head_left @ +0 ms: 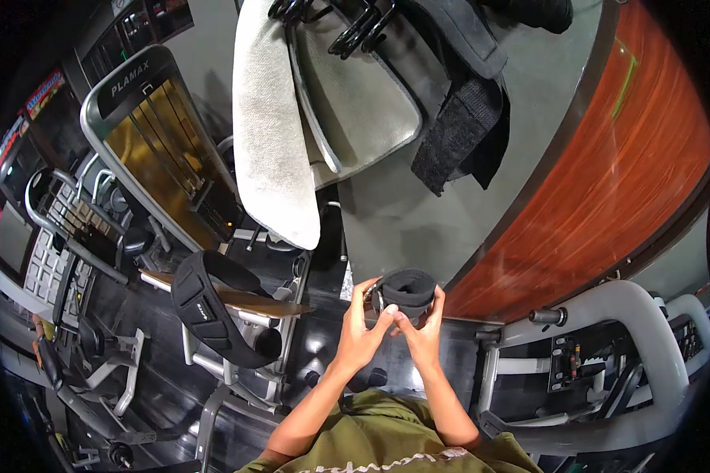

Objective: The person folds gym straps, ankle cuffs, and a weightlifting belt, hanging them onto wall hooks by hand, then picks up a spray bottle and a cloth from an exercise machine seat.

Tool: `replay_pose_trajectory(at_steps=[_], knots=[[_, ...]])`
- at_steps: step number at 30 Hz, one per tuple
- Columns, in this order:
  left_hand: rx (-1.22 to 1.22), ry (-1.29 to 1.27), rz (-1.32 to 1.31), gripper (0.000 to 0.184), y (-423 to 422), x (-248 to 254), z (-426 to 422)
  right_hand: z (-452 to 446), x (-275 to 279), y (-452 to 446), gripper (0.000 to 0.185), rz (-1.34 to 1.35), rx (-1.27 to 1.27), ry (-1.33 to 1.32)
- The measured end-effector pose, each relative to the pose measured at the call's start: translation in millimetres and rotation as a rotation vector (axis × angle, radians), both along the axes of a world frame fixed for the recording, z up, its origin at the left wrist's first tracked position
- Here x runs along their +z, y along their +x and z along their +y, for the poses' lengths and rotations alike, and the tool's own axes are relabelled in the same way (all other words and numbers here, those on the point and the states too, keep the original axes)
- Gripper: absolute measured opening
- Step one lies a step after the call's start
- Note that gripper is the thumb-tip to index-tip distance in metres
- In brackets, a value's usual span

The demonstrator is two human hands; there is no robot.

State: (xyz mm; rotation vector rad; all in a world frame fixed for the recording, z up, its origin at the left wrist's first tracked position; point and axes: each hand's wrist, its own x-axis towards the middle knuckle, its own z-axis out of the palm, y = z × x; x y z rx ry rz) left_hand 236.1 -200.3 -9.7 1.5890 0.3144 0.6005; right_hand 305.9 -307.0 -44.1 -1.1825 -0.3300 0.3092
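Note:
In the head view, a black fabric lifting belt, rolled into a coil, is gripped in front of my body. My left hand wraps its left side, near a small metal part. From the right, my right hand clasps the coil, and both thumbs press against its near face. To the left, another black padded lifting belt lies loosely curled over a wooden board on a machine. White belts and a black belt with a rough fabric end hang at the top from black hooks.
A grey wall panel with a curved red wood side stands ahead. A weight-stack machine is at the left. At the right is a grey-framed machine. Dark flooring lies below.

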Motion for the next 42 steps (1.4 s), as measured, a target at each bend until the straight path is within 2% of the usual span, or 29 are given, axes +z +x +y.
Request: replay_pose_trajectory(at_steps=[5, 7, 8, 11, 14, 17, 18, 19, 22, 27, 35, 37, 42], knots=[[-0.003, 0.067, -0.029, 0.031, -6.8, 2.2, 14.0, -10.4, -6.0, -0.7, 0.073, 0.017, 0.046, 0.044], [-0.033, 0.183, 0.072, 0.028, -9.9, 3.1, 19.5, -14.5, -5.4, -1.8, 0.069, 0.098, 0.048, 0.076], [0.007, 0.175, 0.020, 0.020, -8.9, 2.4, 19.0, -16.3, -6.3, -2.1, 0.069, 0.096, 0.046, 0.075], [0.067, 0.221, -0.096, 0.013, -7.4, -0.1, 22.1, -22.5, -7.7, -0.8, 0.067, 0.084, 0.046, 0.033], [0.067, 0.278, -0.116, 0.009, -2.7, 9.8, 23.1, -32.8, -2.8, 4.8, 0.070, 0.073, 0.163, -0.058], [0.004, 0.416, -0.147, 0.011, 2.8, 36.2, 23.4, -44.5, 9.1, 20.0, 0.092, -0.283, 0.130, -0.151], [-0.075, 0.495, -0.148, 0.011, 4.7, 48.9, 22.4, -46.4, 30.1, 16.8, 0.076, -0.327, 0.042, -0.141], [-0.153, 0.575, -0.153, 0.012, 8.7, 59.7, 21.7, -50.7, 42.1, 20.6, 0.076, -0.353, 0.021, -0.137], [-0.354, 0.671, -0.212, 0.012, 23.9, 91.7, 14.1, -66.4, 69.9, 37.7, 0.029, -0.680, 0.064, -0.221], [-0.400, 0.901, -0.368, 0.013, 46.5, 143.4, -6.7, -87.6, 109.3, 33.7, 0.022, -0.530, -0.101, -0.175], [-0.225, 1.125, -0.708, 0.014, 87.5, 232.4, -29.4, -105.5, 214.8, 61.1, 0.013, -0.696, -0.306, -0.103], [-0.168, 1.165, -0.782, 0.014, 97.7, 259.3, -30.8, -107.2, 245.2, 72.9, 0.011, -0.754, -0.348, -0.163], [0.017, 1.266, -0.854, 0.013, 133.3, 332.2, -36.1, -102.5, 327.3, 117.6, 0.013, -0.904, -0.419, -0.084]])
